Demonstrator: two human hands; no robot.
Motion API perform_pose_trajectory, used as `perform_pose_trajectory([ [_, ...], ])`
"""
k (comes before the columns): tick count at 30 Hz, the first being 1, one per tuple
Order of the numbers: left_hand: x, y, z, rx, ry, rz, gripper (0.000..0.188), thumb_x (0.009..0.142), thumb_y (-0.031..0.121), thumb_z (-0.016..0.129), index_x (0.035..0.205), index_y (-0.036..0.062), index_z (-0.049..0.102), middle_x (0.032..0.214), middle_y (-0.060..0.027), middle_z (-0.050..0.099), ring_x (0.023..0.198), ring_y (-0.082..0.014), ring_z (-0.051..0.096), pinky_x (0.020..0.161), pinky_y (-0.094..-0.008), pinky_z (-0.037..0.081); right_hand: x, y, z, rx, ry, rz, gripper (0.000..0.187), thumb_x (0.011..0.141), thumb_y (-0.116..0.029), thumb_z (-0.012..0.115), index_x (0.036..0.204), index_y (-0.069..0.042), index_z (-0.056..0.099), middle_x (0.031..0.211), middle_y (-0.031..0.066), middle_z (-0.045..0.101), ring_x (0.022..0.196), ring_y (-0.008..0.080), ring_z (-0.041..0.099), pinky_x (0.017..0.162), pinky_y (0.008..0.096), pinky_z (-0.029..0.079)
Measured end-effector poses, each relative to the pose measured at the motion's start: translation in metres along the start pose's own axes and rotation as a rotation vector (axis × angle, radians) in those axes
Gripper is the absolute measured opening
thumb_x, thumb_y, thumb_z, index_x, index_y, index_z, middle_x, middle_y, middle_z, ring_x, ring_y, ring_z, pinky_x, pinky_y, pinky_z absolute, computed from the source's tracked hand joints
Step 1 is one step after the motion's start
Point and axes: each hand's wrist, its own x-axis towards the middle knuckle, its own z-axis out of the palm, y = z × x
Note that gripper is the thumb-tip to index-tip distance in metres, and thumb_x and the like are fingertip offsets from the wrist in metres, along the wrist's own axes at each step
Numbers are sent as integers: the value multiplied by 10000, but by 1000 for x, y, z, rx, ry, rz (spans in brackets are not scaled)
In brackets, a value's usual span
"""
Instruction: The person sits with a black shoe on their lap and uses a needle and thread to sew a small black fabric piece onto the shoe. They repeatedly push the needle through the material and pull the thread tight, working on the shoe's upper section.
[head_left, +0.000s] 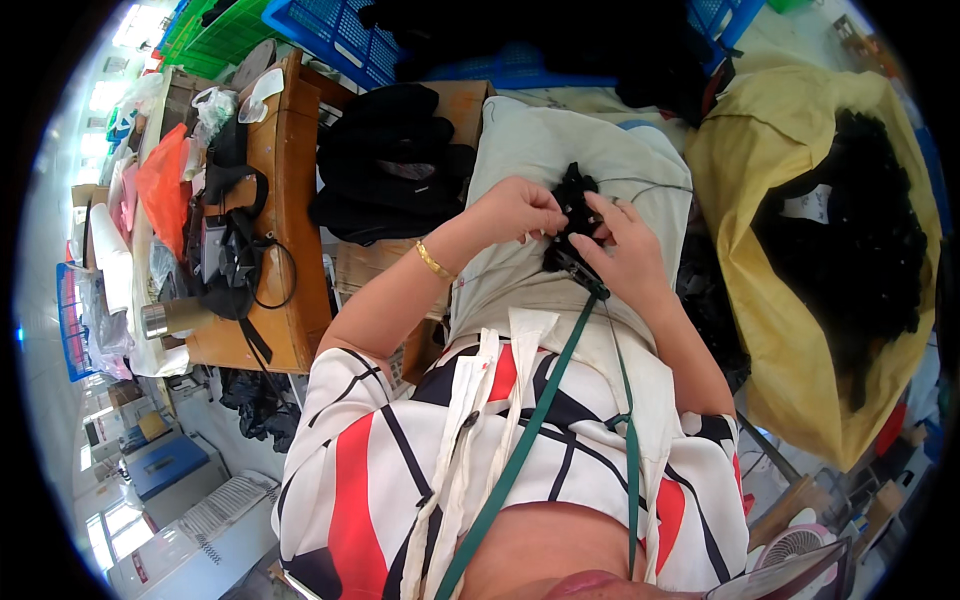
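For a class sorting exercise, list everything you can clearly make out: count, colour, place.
Bunched soft piece: one, black, upper centre
Flat fabric straps: two lengths, dark green, lower centre
Cloth cover: one, cream, beneath the piece
Large crinkled sack: one, yellow, right
Fuzzy items: uncountable, black, inside the sack
Large mesh plastic crate: one, blue, top
Wooden table: one, brown, left
Folded cloth pile: one, black, beside the table
Thin plastic bag: one, orange, upper left
Round fan: one, pink, lower right
Bangle: one, gold, left of centre
Left hand: one, bare, at the piece
Right hand: one, bare, at the piece
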Motion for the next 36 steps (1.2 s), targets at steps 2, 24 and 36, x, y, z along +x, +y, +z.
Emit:
perform_pose_trajectory([
  [2, -7, 5, 4, 44, -61, 23, 165, 879, 220, 714, 870, 55, 715, 752, 11, 673, 633, -55, 567, 552, -209, 447, 6, -1, 1, 150, -89, -4, 430, 824, -112, 741, 1227, -31, 615, 1006, 116, 626, 782, 215, 641, 688, 304, 521],
  [24, -21, -23, 8, -123, 175, 432, 118, 907, 124, 676, 939, 12, 698, 780, 9, 647, 687, -53, 548, 618, -231, 463, 14, 14, 8, 413, -140, 125, 95, 893, -83, 690, 943, -2, 680, 839, 34, 645, 762, 107, 582, 683, 248, 465],
  [36, -8, -29, 41, -38, 527, 548, 154, 915, 166, 655, 881, 23, 700, 722, 4, 639, 574, -33, 488, 510, -189, 344, -2, -8, 31, 120, 21, -126, 84, 843, -81, 704, 868, -18, 655, 782, 127, 625, 725, 293, 626, 640, 368, 495],
])
